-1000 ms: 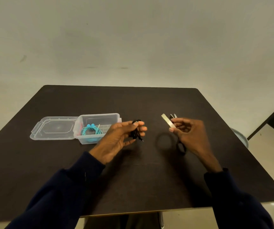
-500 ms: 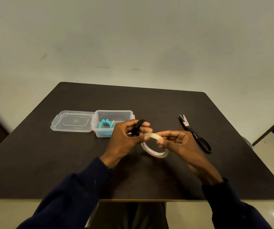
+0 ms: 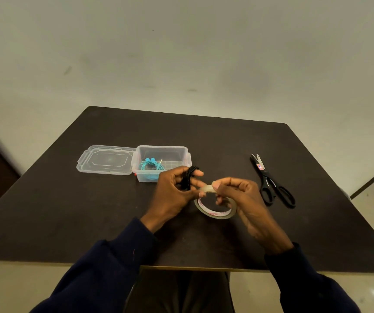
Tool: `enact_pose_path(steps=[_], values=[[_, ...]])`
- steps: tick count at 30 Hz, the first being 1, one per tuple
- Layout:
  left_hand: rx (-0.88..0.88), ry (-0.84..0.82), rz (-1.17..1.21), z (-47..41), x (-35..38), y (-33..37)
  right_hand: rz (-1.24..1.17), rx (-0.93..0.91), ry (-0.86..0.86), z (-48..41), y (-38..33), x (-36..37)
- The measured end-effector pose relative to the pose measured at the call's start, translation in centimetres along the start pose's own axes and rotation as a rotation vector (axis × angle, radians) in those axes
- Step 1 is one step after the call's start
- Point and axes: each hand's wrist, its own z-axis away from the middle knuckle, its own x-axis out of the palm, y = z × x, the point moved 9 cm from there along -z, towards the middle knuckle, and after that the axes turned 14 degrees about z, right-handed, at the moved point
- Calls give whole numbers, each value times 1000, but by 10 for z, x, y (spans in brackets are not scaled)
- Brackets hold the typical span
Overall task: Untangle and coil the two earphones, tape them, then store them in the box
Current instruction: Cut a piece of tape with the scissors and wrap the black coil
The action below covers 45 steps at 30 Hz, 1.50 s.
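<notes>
Desk (image 3: 91, 211): dark, matt, rounded far corners. Plain pale wall (image 3: 181, 53) behind, pale floor (image 3: 12, 285) below.
Box (image 3: 187, 154): clear, open, with its lid (image 3: 107, 160) lying flat against its left side. Blue earphone (image 3: 149, 166) coiled inside.
Left grip (image 3: 174, 193): just right of the box, curled round the black earphone (image 3: 189, 178) coil.
Right grip (image 3: 242, 195): further right, pinching the tape roll (image 3: 215, 214).
Scissors (image 3: 271, 184): well right of the box, lying flat.

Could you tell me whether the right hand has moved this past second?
Yes: the right hand moved left, off the scissors toward the box, holding the tape roll.
</notes>
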Motion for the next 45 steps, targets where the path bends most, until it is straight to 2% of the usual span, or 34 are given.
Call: enact_pose_path(steps=[10,15,22,32,45], values=[[79,56,6,2,-6,8,-40,42,-181,2,10,9],[89,45,-25,5,4,11,239,47,-76,1,3,20],[62,43,-30,7,1,10,293,34,-9,-1,2,19],[-36,128,51,11,-7,-7,-27,-31,-230,4,8,22],[-174,208,227,20,-27,-24,-285,-49,-303,3,22,25]])
